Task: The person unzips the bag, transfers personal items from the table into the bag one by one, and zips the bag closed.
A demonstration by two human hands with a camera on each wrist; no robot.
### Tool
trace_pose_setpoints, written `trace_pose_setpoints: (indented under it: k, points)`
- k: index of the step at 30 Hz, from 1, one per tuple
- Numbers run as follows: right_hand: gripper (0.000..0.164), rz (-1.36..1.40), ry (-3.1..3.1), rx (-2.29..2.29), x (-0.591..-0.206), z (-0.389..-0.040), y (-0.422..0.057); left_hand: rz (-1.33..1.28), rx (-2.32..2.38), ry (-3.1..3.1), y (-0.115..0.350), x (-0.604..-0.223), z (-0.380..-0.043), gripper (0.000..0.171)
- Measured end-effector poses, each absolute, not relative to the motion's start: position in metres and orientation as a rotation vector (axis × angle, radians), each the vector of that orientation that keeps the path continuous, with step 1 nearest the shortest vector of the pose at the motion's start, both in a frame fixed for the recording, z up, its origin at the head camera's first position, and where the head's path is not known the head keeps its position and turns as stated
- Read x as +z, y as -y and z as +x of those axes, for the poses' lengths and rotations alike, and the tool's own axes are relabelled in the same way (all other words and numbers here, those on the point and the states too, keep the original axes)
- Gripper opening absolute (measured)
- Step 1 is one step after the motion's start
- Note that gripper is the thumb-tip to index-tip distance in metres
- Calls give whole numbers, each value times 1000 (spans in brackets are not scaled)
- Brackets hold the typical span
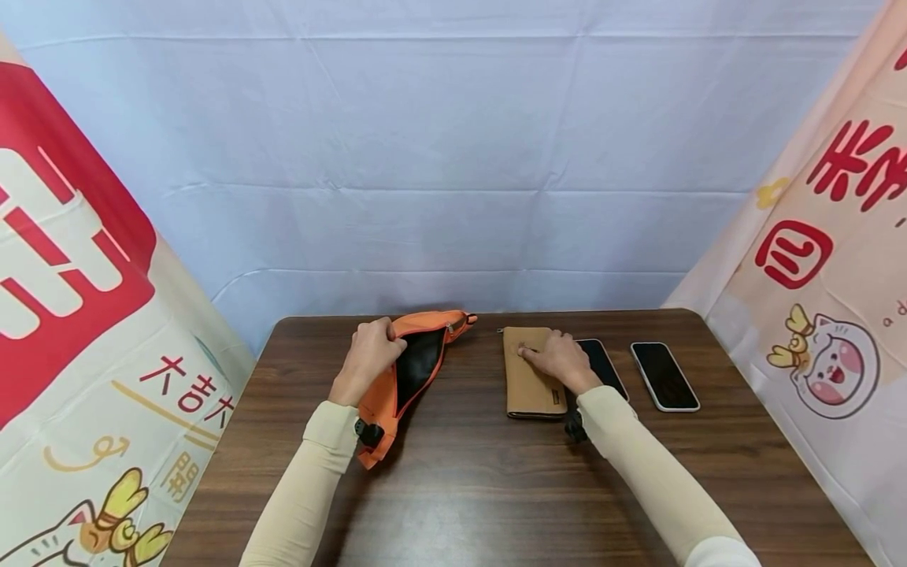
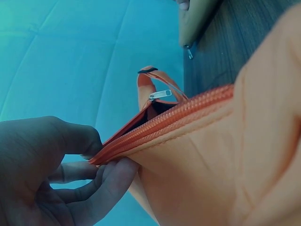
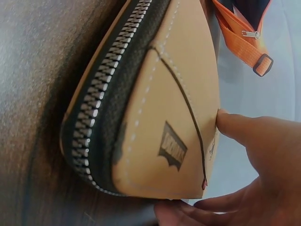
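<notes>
An orange zippered pouch bag point(image 1: 381, 398) lies on the left of the table, its long zipper undone and a black lining showing. My left hand point(image 1: 370, 350) pinches the fabric edge beside the zipper; in the left wrist view thumb and fingers hold that orange edge point(image 2: 106, 153) up. A tan zip-around wallet point(image 1: 526, 378) is right of the bag. My right hand point(image 1: 563, 358) grips its right side, thumb on top and fingers at the edge. The right wrist view shows the wallet's metal zipper point(image 3: 96, 101) shut. Whether its underside touches the table, I cannot tell.
One dark-screened phone point(image 1: 602, 364) lies partly hidden behind my right hand and sleeve. Farther right is a second phone point(image 1: 664, 376) with a pale frame. The brown wooden table point(image 1: 453, 488) meets a pale cloth backdrop point(image 1: 439, 157) at its far edge.
</notes>
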State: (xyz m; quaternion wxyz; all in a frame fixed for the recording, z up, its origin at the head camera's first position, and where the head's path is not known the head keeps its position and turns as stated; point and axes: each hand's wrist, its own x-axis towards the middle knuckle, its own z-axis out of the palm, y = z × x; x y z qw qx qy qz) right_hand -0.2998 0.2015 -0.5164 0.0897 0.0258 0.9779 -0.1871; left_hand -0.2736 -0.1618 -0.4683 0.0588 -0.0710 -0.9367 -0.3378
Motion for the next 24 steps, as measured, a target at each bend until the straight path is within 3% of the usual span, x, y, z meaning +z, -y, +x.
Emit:
trace_pose_setpoints:
  k: [7, 13, 20, 22, 24]
  points:
    - [85, 118, -2856, -600, -516, -302, -203, -224, -1030, 2839, 162, -469, -273, 24]
    - [97, 165, -2827, -637, -515, -302, -202, -227, -1024, 2839, 163, -469, -273, 24]
    - [99, 204, -2806, -683, -514, -302, -201, -222, -1028, 2842, 163, -468, -272, 24]
    - [93, 220, -2796, -696, -514, -303, -201, -224, -1028, 2840, 163, -468, -272, 24]
    - [76, 230, -2786, -708, -515, -305, -201, -224, -1027, 2837, 163, -468, -272, 24]
